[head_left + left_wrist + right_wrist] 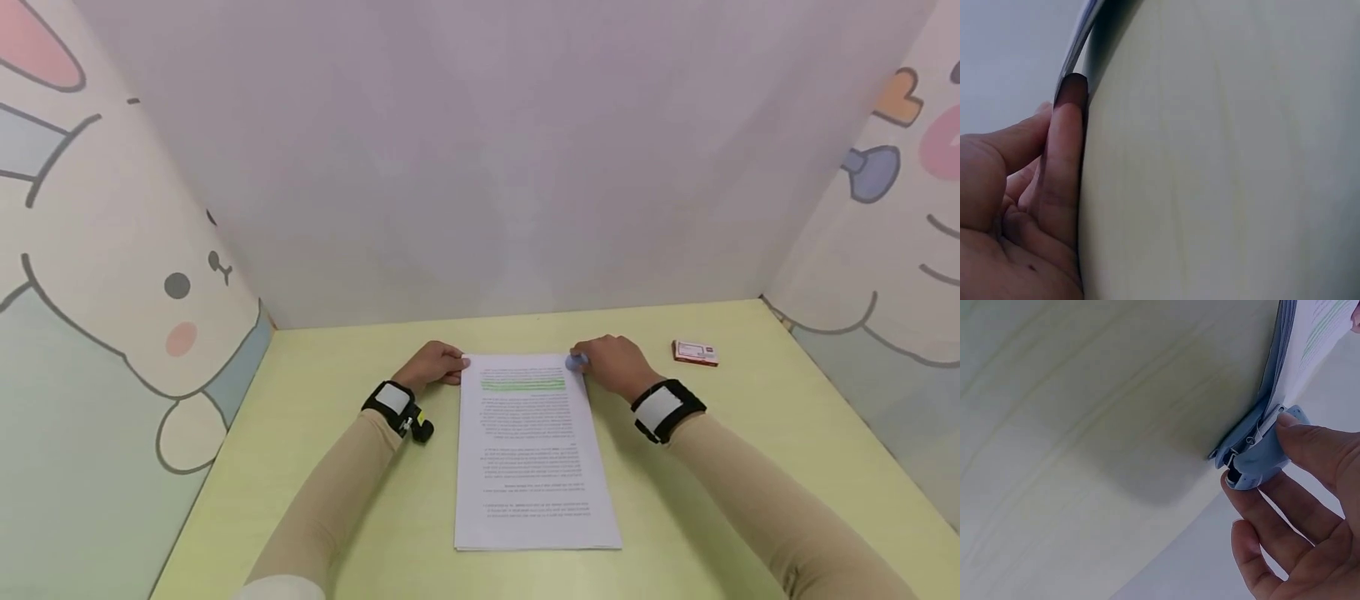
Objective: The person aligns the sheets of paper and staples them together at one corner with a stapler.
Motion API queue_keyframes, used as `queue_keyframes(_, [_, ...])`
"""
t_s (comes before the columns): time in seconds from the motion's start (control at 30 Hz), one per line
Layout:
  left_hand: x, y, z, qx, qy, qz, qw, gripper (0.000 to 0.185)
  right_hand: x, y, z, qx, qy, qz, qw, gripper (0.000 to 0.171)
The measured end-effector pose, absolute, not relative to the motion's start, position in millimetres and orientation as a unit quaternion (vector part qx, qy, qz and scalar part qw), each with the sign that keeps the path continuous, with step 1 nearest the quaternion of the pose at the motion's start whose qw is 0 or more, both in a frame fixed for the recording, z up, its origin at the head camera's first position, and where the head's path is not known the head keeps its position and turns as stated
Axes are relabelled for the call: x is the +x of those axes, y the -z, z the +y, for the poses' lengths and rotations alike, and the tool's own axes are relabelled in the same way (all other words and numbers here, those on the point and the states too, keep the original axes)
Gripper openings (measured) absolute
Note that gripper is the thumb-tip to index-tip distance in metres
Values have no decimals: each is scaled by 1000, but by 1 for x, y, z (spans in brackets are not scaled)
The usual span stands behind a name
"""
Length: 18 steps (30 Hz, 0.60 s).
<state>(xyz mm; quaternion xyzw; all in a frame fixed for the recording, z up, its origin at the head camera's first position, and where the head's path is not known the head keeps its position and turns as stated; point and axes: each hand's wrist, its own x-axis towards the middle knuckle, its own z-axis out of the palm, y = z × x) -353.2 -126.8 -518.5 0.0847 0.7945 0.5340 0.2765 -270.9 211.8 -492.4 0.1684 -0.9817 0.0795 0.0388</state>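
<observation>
A stack of printed sheets (525, 458) with green highlighted lines lies on the table, its far edge between both hands. My left hand (435, 365) pinches the far left corner, thumb above and fingers underneath, as the left wrist view shows. In my right hand (618, 365) is a small light-blue stapler (1263, 456), gripped between the thumb on top and the fingers below. The far right corner of the stack sits between the stapler's jaws. In the right wrist view, several sheet edges (1277, 356) show one above another.
A small red-and-white box (695, 352) lies on the pale yellow table (337, 367), right of the right hand. A plain wall (510, 208) rises behind the table, and walls with cartoon drawings (180, 292) stand at both sides.
</observation>
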Motion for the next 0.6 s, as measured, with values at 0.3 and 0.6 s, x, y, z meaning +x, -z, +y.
queue_keyframes(0.3, [-349,516,-126,73,-530,795,285,39,-271,490,209,150,-76,-986,5,26])
queue_keyframes(0.6, [-348,514,-127,77,-531,797,275,33,-270,484,204,141,-69,-988,3,25])
